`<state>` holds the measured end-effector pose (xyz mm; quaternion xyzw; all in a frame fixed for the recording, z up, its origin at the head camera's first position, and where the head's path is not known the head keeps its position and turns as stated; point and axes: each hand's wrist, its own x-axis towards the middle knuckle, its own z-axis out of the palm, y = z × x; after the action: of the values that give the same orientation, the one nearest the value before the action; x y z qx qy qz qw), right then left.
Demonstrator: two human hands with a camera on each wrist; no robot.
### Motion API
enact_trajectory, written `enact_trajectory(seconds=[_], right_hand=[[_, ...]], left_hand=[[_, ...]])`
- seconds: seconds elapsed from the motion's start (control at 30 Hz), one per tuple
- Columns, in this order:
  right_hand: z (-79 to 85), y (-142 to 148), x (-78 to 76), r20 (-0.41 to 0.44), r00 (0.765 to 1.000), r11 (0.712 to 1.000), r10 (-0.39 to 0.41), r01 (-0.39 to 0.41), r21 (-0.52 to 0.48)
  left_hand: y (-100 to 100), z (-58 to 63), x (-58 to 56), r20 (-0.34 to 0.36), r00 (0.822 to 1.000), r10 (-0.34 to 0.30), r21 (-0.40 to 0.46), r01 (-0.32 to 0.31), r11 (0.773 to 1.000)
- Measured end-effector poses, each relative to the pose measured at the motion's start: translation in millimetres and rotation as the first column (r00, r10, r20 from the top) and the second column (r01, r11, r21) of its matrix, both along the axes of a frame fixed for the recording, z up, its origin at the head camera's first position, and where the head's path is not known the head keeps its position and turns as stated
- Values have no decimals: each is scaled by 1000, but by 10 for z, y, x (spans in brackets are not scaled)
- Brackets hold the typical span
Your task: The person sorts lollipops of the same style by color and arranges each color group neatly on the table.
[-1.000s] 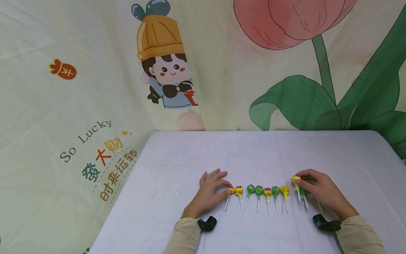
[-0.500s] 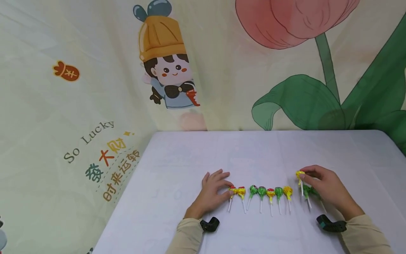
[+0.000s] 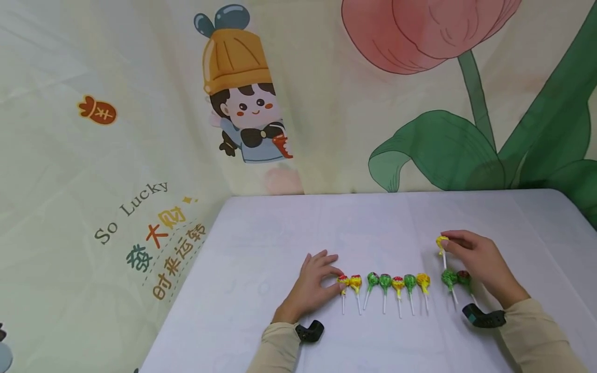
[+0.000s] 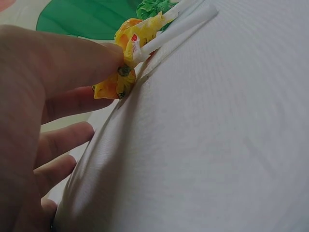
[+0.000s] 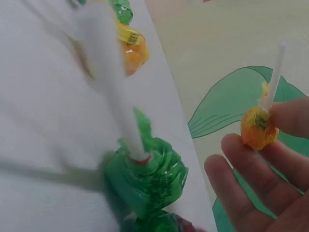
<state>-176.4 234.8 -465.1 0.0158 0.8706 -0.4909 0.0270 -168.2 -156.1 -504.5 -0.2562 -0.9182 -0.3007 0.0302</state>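
My left hand pinches the wrapped head of a yellow-and-red lollipop at the left end of a row; its stick points toward me. In the left wrist view the thumb presses on the yellow wrapper, with the other fingers spread. Raised above the table, my right hand holds a yellow lollipop by its head between thumb and fingers. Below it lie two green lollipops, one beside the other, the second partly behind the hand.
Between the hands, several lollipops lie in line on the white tablecloth: a yellow-and-red one, green ones and a yellow one. A gap separates this row from the two green ones. A printed curtain hangs behind the table.
My right hand has lifted the yellow lollipop up and away from the row, uncovering the two green ones. The left hand stays at the row's left end; its lollipop's stick has straightened.
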Motion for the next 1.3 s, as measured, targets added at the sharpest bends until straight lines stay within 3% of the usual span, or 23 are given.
enact_trajectory(seconds=[0.23, 0.57, 0.87, 1.3], right_hand=[[55, 7, -94, 44, 995, 993, 88, -85, -76], [91, -3, -196, 81, 988, 985, 133, -123, -118], [133, -32, -232, 41, 982, 975, 183, -176, -138], [157, -102, -388, 84, 979, 960, 184, -161, -228]], left_hand=[[-8, 31, -12, -7, 1000, -11, -13, 10, 1000], [32, 48, -29, -3, 1000, -8, -7, 8, 1000], [24, 56, -13, 2, 1000, 0, -4, 0, 1000], [0, 15, 11, -19, 1000, -10, 18, 11, 1000]])
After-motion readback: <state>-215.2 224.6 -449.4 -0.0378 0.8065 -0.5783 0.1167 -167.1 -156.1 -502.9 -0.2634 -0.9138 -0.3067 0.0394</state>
